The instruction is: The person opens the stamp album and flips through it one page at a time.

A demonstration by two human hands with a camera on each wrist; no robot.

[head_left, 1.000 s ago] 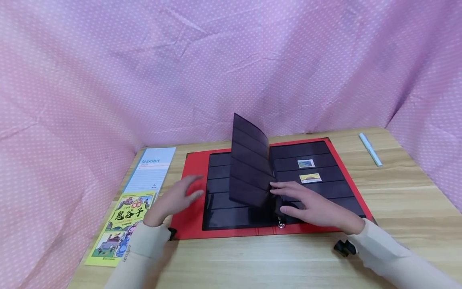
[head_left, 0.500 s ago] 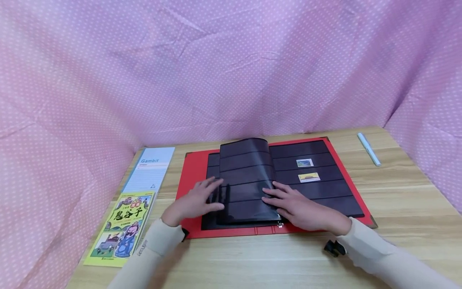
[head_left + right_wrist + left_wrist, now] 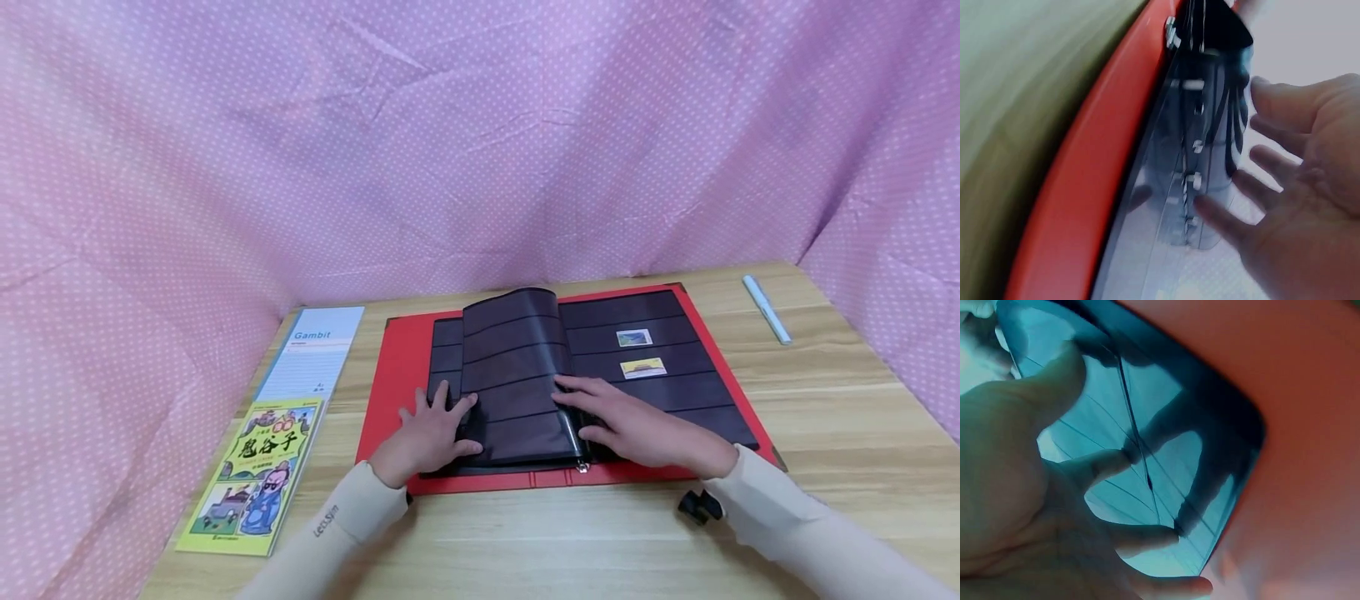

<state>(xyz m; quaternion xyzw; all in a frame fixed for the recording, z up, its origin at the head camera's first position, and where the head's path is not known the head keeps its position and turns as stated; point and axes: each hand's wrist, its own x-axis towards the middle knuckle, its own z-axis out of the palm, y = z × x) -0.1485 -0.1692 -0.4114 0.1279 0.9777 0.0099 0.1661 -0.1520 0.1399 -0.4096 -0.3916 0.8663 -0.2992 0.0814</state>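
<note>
A stamp album with a red cover (image 3: 401, 358) lies open on the table. Its turned black page (image 3: 513, 367) leans over to the left, bowed near the spine. My left hand (image 3: 426, 440) spreads its fingers over the left pages, at the turned page's outer edge; in the left wrist view the fingertips meet the glossy sheet (image 3: 1166, 400). Beside the spine, my right hand (image 3: 637, 427) has its extended fingers at the bowed part of the page. Metal binder rings (image 3: 1195, 181) show in the right wrist view. The right black page (image 3: 701, 392) bears a blue-green stamp (image 3: 634, 337) and a yellow stamp (image 3: 642, 368).
Left of the album, a yellow comic book (image 3: 247, 483) overlaps a white-and-blue Gambit notebook (image 3: 315, 346). A light blue pen (image 3: 767, 310) lies at the far right of the wooden table (image 3: 540, 550). Pink dotted cloth (image 3: 480, 150) hangs behind.
The raised black page has come down to the left. My left hand has moved right onto the pages and spread its fingers; my right hand stays by the spine.
</note>
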